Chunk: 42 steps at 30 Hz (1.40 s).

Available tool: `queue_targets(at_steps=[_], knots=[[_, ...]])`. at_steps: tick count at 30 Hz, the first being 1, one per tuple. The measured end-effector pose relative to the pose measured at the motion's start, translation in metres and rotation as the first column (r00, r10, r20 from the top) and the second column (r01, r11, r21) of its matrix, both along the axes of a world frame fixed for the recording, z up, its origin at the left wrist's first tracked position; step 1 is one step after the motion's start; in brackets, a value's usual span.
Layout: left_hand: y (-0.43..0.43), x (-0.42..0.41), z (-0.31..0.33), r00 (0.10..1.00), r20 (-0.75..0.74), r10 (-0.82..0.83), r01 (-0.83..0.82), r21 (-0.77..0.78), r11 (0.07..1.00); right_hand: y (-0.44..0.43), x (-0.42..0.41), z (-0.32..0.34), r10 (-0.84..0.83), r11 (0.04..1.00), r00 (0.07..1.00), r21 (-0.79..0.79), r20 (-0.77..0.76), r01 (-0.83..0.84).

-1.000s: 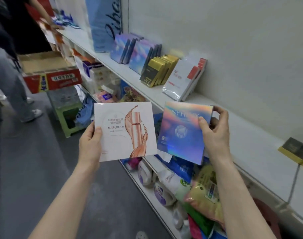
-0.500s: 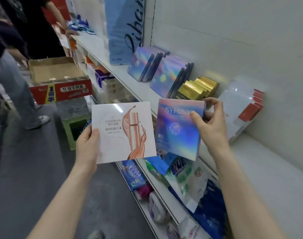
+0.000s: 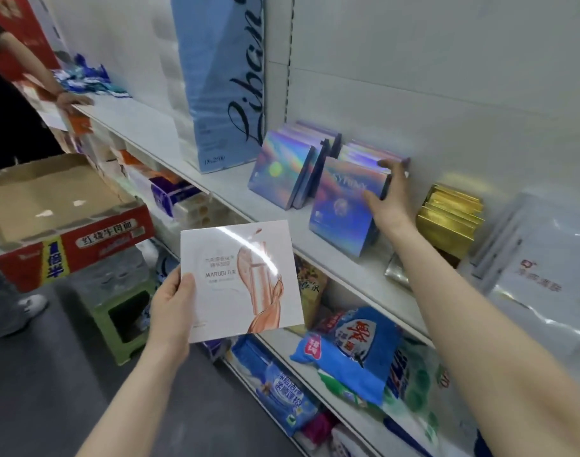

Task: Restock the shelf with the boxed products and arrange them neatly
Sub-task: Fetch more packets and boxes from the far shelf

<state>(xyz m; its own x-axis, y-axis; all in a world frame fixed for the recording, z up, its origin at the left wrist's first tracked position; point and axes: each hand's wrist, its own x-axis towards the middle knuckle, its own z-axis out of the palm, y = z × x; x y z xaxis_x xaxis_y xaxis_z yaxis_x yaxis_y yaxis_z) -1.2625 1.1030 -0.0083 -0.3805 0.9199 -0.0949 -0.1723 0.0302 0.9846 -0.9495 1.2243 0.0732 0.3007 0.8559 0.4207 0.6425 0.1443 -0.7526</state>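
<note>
Head view: closest in, the left hand (image 3: 173,311) grips a flat white box (image 3: 239,278) by its lower left corner, thumb on the printed front and the fingers behind it. The box is held upright in the air in front of the shelves, touching nothing else. Below and to its right, blue bags (image 3: 358,351) and other soft packs lie on a lower shelf.

Further out, the right hand (image 3: 386,199) reaches to the upper shelf (image 3: 318,250) and holds a shiny blue box (image 3: 341,212) at its top right corner, thumb on the front face and fingers over the top edge towards the back. This box stands on the shelf, leaning back against more boxes of the same kind behind it. Just to its left stands a second row of shiny boxes (image 3: 275,169), also leaning back, and beside that a tall blue bag (image 3: 222,77) with dark script lettering. To the right of the hand sits a stack of gold boxes (image 3: 447,219), then white packs (image 3: 539,268) with red marks propped against the wall.

On the left, a red cardboard carton (image 3: 61,219) with open flaps rests on wrapped goods above a green stool (image 3: 123,315). At the far end of the shelf another person's hand (image 3: 74,100) rests on the shelf edge near a pile of blue packets (image 3: 87,77).
</note>
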Motion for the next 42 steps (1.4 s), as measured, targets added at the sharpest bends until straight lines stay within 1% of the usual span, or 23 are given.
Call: queue_targets(at_steps=[3, 5, 6, 8, 10, 12, 14, 15, 16, 17, 19, 20, 21, 22, 23, 26, 28, 30, 33, 35, 38, 40, 42], knots=[[0.022, -0.009, -0.004, 0.999, 0.007, -0.05, 0.05, -0.015, 0.999, 0.013, 0.004, -0.003, -0.067, 0.997, 0.96, -0.012, 0.271, 0.073], [0.034, -0.009, -0.006, 0.997, 0.011, -0.077, 0.077, -0.014, 0.997, 0.019, 0.006, -0.002, -0.134, 0.99, 0.884, 0.015, 0.449, 0.142], [0.039, -0.008, -0.007, 0.996, 0.011, -0.093, 0.093, -0.008, 0.996, 0.023, 0.007, -0.001, -0.172, 0.982, 0.848, 0.022, 0.502, 0.187], [0.047, -0.004, -0.008, 0.991, 0.001, -0.131, 0.131, -0.006, 0.991, 0.03, 0.01, -0.002, -0.228, 0.966, 0.777, 0.038, 0.587, 0.255], [0.054, -0.001, -0.009, 0.988, -0.003, -0.157, 0.157, 0.002, 0.988, 0.035, 0.011, -0.004, -0.237, 0.953, 0.712, 0.014, 0.662, 0.304], [0.061, 0.001, -0.013, 0.98, -0.03, -0.198, 0.199, 0.026, 0.98, 0.036, 0.011, -0.005, -0.233, 0.944, 0.682, -0.007, 0.693, 0.331], [0.065, 0.005, -0.013, 0.972, -0.053, -0.229, 0.231, 0.037, 0.972, 0.03, 0.007, -0.004, -0.243, 0.942, 0.677, 0.004, 0.694, 0.334], [0.066, 0.008, -0.014, 0.969, -0.058, -0.242, 0.245, 0.042, 0.969, 0.023, 0.003, -0.004, -0.255, 0.946, 0.692, 0.027, 0.675, 0.322], [0.067, 0.011, -0.014, 0.965, -0.062, -0.256, 0.259, 0.048, 0.965, 0.015, -0.002, -0.004, -0.265, 0.953, 0.731, 0.059, 0.628, 0.296], [0.068, 0.015, -0.014, 0.959, -0.068, -0.276, 0.279, 0.05, 0.959, 0.004, -0.008, -0.006, -0.258, 0.963, 0.796, 0.075, 0.547, 0.26], [0.069, 0.025, -0.017, 0.943, -0.081, -0.321, 0.327, 0.059, 0.943, -0.021, -0.021, -0.01, -0.129, 0.991, 0.956, 0.013, 0.262, 0.13], [0.069, 0.031, -0.018, 0.935, -0.091, -0.342, 0.348, 0.068, 0.935, -0.037, -0.027, -0.012, -0.027, 0.998, 0.996, -0.057, 0.079, 0.031], [0.069, 0.038, -0.019, 0.926, -0.09, -0.366, 0.373, 0.075, 0.925, -0.054, -0.031, -0.015, 0.057, 0.989, 0.995, -0.133, -0.083, -0.068], [0.068, 0.047, -0.018, 0.912, -0.078, -0.402, 0.408, 0.082, 0.909, -0.069, -0.032, -0.019, 0.098, 0.969, 0.979, -0.205, -0.181, -0.135], [0.067, 0.055, -0.018, 0.894, -0.068, -0.444, 0.448, 0.088, 0.889, -0.083, -0.03, -0.024, 0.112, 0.952, 0.968, -0.256, -0.223, -0.169], [0.061, 0.087, -0.018, 0.811, -0.096, -0.577, 0.585, 0.112, 0.803, -0.123, -0.004, -0.036, 0.042, 0.945, 0.966, -0.304, -0.256, -0.122], [0.054, 0.112, -0.016, 0.735, -0.136, -0.665, 0.678, 0.124, 0.724, -0.149, 0.022, -0.038, -0.03, 0.945, 0.955, -0.319, -0.295, -0.069], [0.044, 0.14, -0.009, 0.654, -0.189, -0.732, 0.756, 0.133, 0.641, -0.177, 0.05, -0.036, -0.091, 0.955, 0.932, -0.297, -0.35, -0.018], [0.03, 0.185, 0.008, 0.537, -0.338, -0.773, 0.839, 0.116, 0.532, -0.217, 0.092, -0.026, -0.17, 0.969, 0.906, -0.231, -0.387, 0.083], [0.025, 0.217, 0.022, 0.511, -0.479, -0.714, 0.849, 0.147, 0.508, -0.244, 0.123, -0.016, -0.206, 0.973, 0.893, -0.185, -0.4, 0.141], [0.017, 0.273, 0.044, 0.49, -0.672, -0.555, 0.855, 0.249, 0.454, -0.284, 0.174, 0.001, -0.249, 0.968, 0.897, -0.136, -0.366, 0.213], [0.01, 0.314, 0.057, 0.432, -0.798, -0.42, 0.878, 0.265, 0.4, -0.308, 0.209, 0.015, -0.272, 0.962, 0.898, -0.11, -0.346, 0.249], [0.002, 0.357, 0.065, 0.349, -0.898, -0.267, 0.899, 0.24, 0.367, -0.329, 0.244, 0.027, -0.305, 0.951, 0.892, -0.051, -0.335, 0.306]])
